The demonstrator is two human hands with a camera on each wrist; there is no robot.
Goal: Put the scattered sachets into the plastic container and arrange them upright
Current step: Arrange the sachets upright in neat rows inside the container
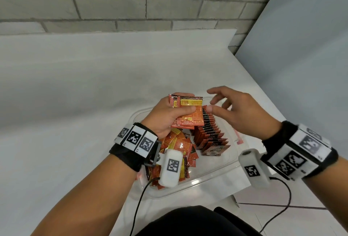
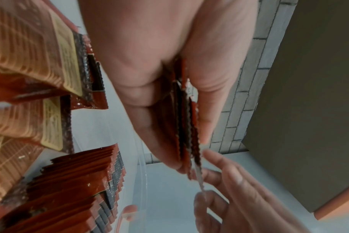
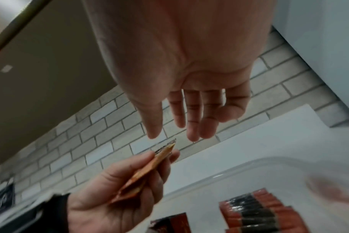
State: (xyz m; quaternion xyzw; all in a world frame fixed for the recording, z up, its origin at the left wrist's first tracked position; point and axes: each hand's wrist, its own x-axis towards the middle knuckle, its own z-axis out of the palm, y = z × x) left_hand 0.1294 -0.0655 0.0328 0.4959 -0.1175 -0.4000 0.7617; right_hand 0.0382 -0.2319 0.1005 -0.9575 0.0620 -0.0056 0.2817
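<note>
The small stack of sachets is sitting in your left hand, held above the far-left part of the plastic container. Your thumb is lying across the top sachet's printed face and your fingers are curling round the back, so the stack is being pinched flat. In the left wrist view the sachet edges are showing between your thumb and fingers, their long side running along your fingers, away from the wrist.

Your right hand is hovering just beside the stack's right edge, holding nothing, its fingers spread and loosely bent. The right wrist view is showing its fingertips pointing at the stack's near corner, close but apart from it. So the stack is lying directly to the left of your right hand, and that hand is the free one and the nearer for drawing a sachet off.

Just below both hands, the upright row of sachets is running along the container's right half, from the far end back toward you. Its far end is sitting right under the stack, so the placement looks like a short drop. On the container's left, under your left wrist, a loose pile of sachets is lying flat and jumbled, waiting to be stood up.
</note>
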